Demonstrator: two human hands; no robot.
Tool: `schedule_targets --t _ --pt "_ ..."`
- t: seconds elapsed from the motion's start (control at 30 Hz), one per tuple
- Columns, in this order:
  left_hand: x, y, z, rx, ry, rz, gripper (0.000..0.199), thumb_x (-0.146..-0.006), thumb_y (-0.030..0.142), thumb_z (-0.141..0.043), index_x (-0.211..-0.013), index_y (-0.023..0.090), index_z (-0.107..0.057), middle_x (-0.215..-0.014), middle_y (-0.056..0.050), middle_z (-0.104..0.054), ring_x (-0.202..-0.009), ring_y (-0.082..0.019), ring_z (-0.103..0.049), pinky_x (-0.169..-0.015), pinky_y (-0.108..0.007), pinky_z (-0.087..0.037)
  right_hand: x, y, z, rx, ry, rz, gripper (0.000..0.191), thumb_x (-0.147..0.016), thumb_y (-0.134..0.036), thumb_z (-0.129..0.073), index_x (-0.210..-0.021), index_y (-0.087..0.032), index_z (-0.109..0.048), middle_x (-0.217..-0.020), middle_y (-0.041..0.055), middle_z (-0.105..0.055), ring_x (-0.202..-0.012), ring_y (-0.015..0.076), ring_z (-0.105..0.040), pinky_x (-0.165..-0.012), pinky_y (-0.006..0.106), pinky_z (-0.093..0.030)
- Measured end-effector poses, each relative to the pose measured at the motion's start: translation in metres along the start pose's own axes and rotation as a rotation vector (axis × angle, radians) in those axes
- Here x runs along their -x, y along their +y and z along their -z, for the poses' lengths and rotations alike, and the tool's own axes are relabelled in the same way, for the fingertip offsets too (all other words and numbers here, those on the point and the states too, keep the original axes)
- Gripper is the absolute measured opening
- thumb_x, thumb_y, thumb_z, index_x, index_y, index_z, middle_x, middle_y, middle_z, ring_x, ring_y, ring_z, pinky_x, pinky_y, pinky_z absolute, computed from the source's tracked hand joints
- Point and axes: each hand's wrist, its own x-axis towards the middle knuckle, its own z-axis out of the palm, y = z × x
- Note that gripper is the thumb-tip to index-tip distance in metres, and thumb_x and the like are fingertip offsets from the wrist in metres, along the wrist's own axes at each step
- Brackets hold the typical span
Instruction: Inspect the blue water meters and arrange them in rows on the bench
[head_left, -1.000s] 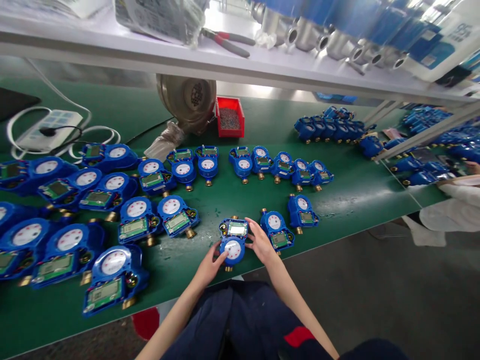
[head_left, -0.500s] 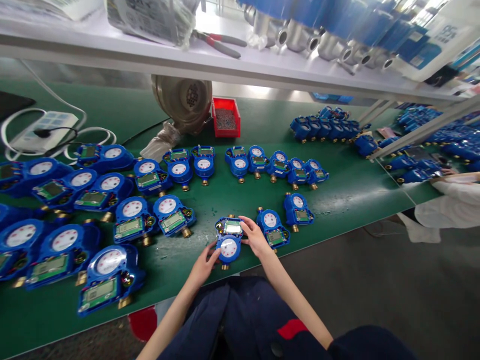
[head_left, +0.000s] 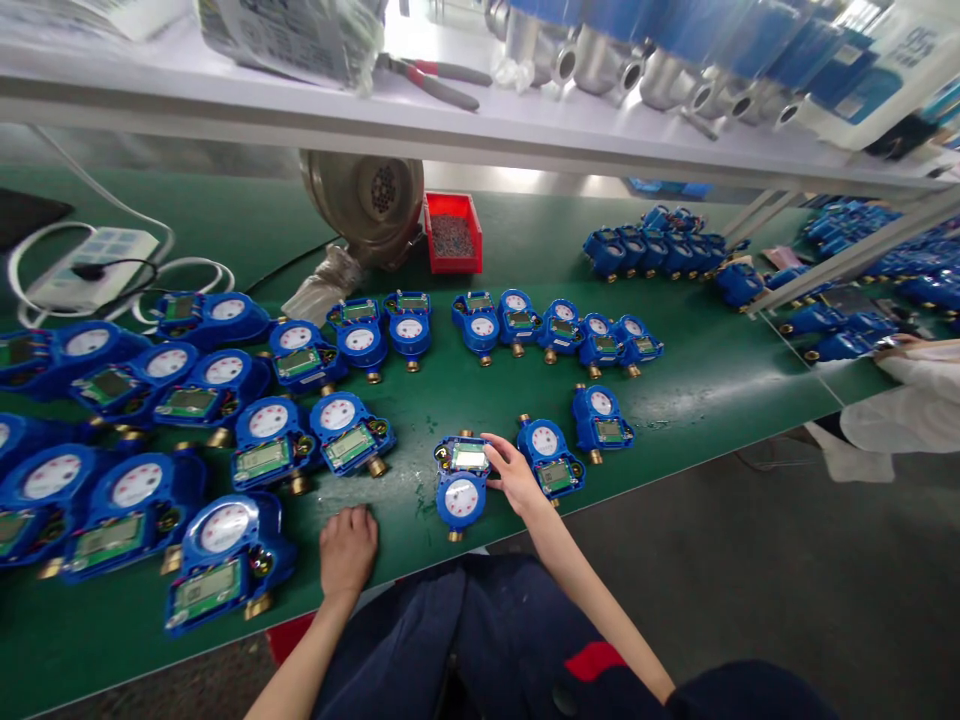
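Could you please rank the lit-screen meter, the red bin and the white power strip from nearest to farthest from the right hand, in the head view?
1. Lit-screen meter: touching the right hand, on its left.
2. Red bin: far back, centre.
3. White power strip: far left.

A red bin (head_left: 453, 233) of small grey parts stands at the back of the green table (head_left: 697, 385). Just left of the bin sits a round metal blower (head_left: 367, 200), its foil hose (head_left: 319, 285) running down-left. Far left of the bin lies a white power strip (head_left: 90, 265) with coiled cables. Above the bin, a white shelf (head_left: 300, 110) carries pliers (head_left: 431, 78) with red handles and a bagged package (head_left: 292, 35). Right of the bin, well apart, a cluster of blue meters (head_left: 660, 250) stands. At the far right, a person's white sleeve (head_left: 911, 405) shows.
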Motion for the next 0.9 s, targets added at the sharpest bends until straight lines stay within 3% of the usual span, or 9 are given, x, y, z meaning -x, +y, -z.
schedule_targets --t 0.9 --pt "-0.0011 0.0014 0.0009 -0.020 0.011 0.001 0.029 -0.090 0.025 -0.035 -0.094 0.011 -0.061 -0.080 -0.010 -0.055 -0.082 -0.026 -0.049 -0.073 -0.035 -0.031 0.0006 -0.0019 0.0015 0.008 -0.023 -0.008 0.039 -0.076 -0.046 -0.062 -0.114 -0.036 -0.059 -0.115 0.0005 -0.060 -0.096 0.0185 -0.055 -0.067 0.029 -0.052"
